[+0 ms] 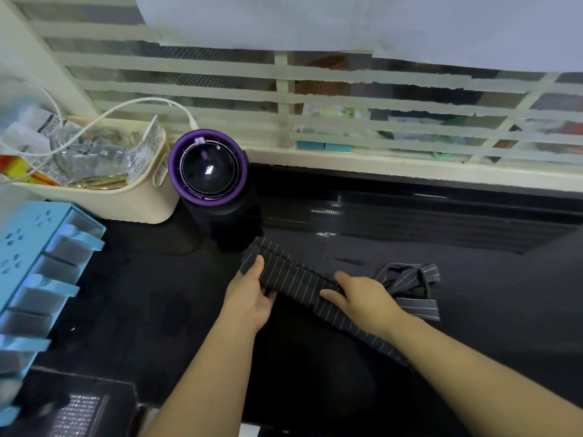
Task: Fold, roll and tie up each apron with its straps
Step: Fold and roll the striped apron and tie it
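Note:
A dark apron with thin white stripes (295, 277) lies folded into a long narrow band on the black counter (151, 294), running from upper left to lower right. Its straps (410, 280) lie bunched at the right end. My left hand (252, 294) holds the band's left end, thumb on top and fingers curled under the edge. My right hand (362, 299) rests flat on the middle of the band, fingers straight and pointing left.
A black and purple cylinder device (209, 175) stands just behind the apron's left end. A cream basket (104, 197) of packets sits at the back left, a blue drawer unit (41, 266) at the left edge. A slatted window runs behind.

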`<action>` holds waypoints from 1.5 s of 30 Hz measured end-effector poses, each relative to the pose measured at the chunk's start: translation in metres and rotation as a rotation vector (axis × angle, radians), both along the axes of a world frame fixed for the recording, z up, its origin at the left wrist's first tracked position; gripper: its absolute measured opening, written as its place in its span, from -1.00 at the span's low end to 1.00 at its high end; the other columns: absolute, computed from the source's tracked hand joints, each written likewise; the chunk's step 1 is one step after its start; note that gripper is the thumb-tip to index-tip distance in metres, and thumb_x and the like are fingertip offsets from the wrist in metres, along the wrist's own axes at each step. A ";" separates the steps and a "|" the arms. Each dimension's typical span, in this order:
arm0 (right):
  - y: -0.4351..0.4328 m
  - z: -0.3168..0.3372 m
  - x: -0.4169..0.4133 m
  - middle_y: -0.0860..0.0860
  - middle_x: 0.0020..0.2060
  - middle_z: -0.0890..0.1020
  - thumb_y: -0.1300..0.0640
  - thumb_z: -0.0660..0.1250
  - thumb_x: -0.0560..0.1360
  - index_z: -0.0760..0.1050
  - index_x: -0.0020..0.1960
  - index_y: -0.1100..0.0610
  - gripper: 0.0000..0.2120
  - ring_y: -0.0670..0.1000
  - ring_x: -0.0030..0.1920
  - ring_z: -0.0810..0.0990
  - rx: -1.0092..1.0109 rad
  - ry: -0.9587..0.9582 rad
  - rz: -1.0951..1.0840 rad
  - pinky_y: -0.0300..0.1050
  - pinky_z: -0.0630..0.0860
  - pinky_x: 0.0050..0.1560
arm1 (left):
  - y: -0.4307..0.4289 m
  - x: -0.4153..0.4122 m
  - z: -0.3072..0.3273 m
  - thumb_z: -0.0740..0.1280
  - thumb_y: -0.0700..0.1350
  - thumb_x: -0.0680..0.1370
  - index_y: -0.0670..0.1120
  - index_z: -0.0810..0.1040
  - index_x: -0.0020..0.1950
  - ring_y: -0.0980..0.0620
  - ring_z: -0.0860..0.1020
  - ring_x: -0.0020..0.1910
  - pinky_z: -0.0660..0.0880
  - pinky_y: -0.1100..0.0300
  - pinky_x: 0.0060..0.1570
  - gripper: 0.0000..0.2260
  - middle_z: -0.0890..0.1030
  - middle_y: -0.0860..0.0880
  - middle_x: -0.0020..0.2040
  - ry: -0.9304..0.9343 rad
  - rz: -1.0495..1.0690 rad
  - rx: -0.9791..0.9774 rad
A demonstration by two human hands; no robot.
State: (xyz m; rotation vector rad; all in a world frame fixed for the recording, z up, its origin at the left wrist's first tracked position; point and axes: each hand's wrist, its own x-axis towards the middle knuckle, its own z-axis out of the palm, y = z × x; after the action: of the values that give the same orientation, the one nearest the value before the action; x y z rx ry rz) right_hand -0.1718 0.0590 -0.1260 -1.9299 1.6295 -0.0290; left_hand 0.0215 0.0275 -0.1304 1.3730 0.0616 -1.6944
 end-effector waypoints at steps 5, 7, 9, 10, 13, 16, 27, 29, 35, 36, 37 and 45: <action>0.004 -0.004 0.014 -0.08 -0.28 0.47 -0.20 0.10 0.59 0.27 0.18 0.10 -0.62 0.07 -0.17 0.56 -0.051 0.078 -0.028 -0.08 0.37 -0.21 | -0.016 0.006 -0.002 0.33 -0.23 0.56 -0.03 0.49 0.21 0.02 0.55 0.13 0.48 0.06 0.23 -0.75 0.55 -0.05 0.20 -0.586 -0.170 -0.135; 0.008 -0.006 0.021 -0.01 0.03 0.52 -0.24 0.12 0.57 0.26 0.32 0.09 -0.51 0.06 -0.03 0.58 -0.068 0.094 -0.104 -0.10 0.44 -0.15 | -0.015 0.005 -0.003 0.35 -0.20 0.55 -0.05 0.49 0.24 0.03 0.51 0.17 0.46 0.12 0.23 -0.73 0.53 -0.02 0.22 -0.784 -0.212 -0.145; 0.011 -0.010 0.027 0.01 0.21 0.41 -0.27 0.14 0.54 0.27 0.37 0.09 -0.44 0.05 0.09 0.54 -0.069 0.105 -0.186 -0.11 0.47 -0.07 | -0.011 0.007 -0.004 0.36 -0.18 0.55 -0.06 0.46 0.29 0.02 0.51 0.19 0.45 0.14 0.20 -0.69 0.52 0.00 0.20 -0.858 -0.188 -0.155; 0.013 -0.012 0.028 0.01 0.21 0.40 -0.27 0.15 0.54 0.30 0.35 0.10 -0.45 0.04 0.12 0.52 -0.059 0.108 -0.212 -0.11 0.47 -0.06 | -0.006 0.008 -0.003 0.36 -0.17 0.55 -0.06 0.43 0.33 0.02 0.51 0.19 0.44 0.14 0.21 -0.64 0.52 0.00 0.19 -0.852 -0.181 -0.147; 0.016 -0.015 0.028 0.02 0.14 0.43 -0.24 0.15 0.55 0.41 0.22 0.14 -0.52 0.06 0.11 0.50 -0.001 0.087 -0.224 -0.09 0.45 -0.04 | 0.014 0.008 0.008 0.37 -0.16 0.54 -0.07 0.28 0.47 -0.04 0.50 0.22 0.41 0.04 0.29 -0.48 0.51 -0.08 0.28 -0.590 -0.216 -0.063; 0.019 -0.017 0.027 0.00 0.03 0.45 -0.20 0.19 0.56 0.45 0.07 0.14 -0.60 0.05 0.11 0.45 0.049 -0.022 -0.210 -0.05 0.43 0.04 | 0.049 -0.009 0.018 0.33 -0.19 0.56 -0.13 0.34 0.41 -0.04 0.54 0.15 0.43 0.01 0.25 -0.57 0.57 -0.11 0.19 -0.243 -0.383 -0.016; 0.014 0.058 0.013 0.02 -0.22 0.66 0.03 0.40 0.49 0.50 -0.07 0.15 -0.81 -0.06 -0.25 0.62 0.096 -0.735 -0.542 -0.15 0.57 -0.16 | 0.049 -0.027 0.056 0.28 -0.23 0.56 0.02 0.45 0.28 -0.03 0.58 0.19 0.53 -0.09 0.16 -0.68 0.63 -0.03 0.17 -0.015 -0.708 -0.443; 0.005 0.090 0.006 0.02 -0.25 0.65 0.06 0.42 0.48 0.49 -0.06 0.15 -0.82 -0.06 -0.27 0.61 0.021 -0.789 -0.554 -0.14 0.56 -0.18 | 0.037 -0.034 0.081 0.26 -0.25 0.58 0.06 0.40 0.30 0.02 0.59 0.16 0.55 -0.05 0.12 -0.66 0.62 -0.01 0.18 -0.082 -0.766 -0.563; -0.007 0.185 -0.019 0.09 0.03 0.69 0.15 0.34 0.53 0.48 0.22 0.15 -0.72 0.06 0.05 0.66 0.258 -1.044 -0.401 -0.06 0.57 0.11 | 0.002 -0.041 0.161 0.27 -0.22 0.58 0.06 0.40 0.28 0.01 0.57 0.19 0.51 0.01 0.17 -0.69 0.60 0.00 0.19 -0.260 -0.789 -0.871; -0.005 0.196 -0.022 0.10 0.06 0.68 0.15 0.30 0.55 0.50 0.23 0.17 -0.74 0.06 0.08 0.65 0.298 -1.041 -0.349 -0.05 0.55 0.15 | -0.001 -0.041 0.173 0.26 -0.22 0.59 0.05 0.41 0.27 -0.01 0.58 0.18 0.52 0.00 0.16 -0.70 0.61 0.00 0.19 -0.261 -0.808 -0.901; -0.003 0.208 -0.024 0.10 0.10 0.66 0.16 0.27 0.57 0.50 0.24 0.17 -0.74 0.07 0.12 0.63 0.301 -1.027 -0.301 -0.02 0.53 0.20 | -0.002 -0.042 0.186 0.26 -0.24 0.59 0.04 0.42 0.27 -0.02 0.59 0.17 0.53 0.01 0.13 -0.71 0.61 -0.01 0.18 -0.270 -0.836 -0.930; 0.005 0.270 -0.017 0.09 -0.17 0.68 0.30 0.34 0.50 0.56 -0.05 0.14 -0.90 0.09 -0.13 0.56 -0.085 -1.047 -0.288 -0.06 0.52 -0.07 | 0.007 -0.044 0.268 0.16 -0.32 0.59 -0.18 0.55 0.07 0.08 0.65 -0.08 0.58 0.26 -0.12 -0.81 0.69 -0.09 -0.04 -0.271 -0.806 -1.094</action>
State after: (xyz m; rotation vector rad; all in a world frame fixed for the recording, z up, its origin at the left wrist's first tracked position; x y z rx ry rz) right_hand -0.1887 0.0643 0.1445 -1.2996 1.1298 -1.0442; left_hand -0.0224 0.0341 0.1371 0.7442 -1.5121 -1.6432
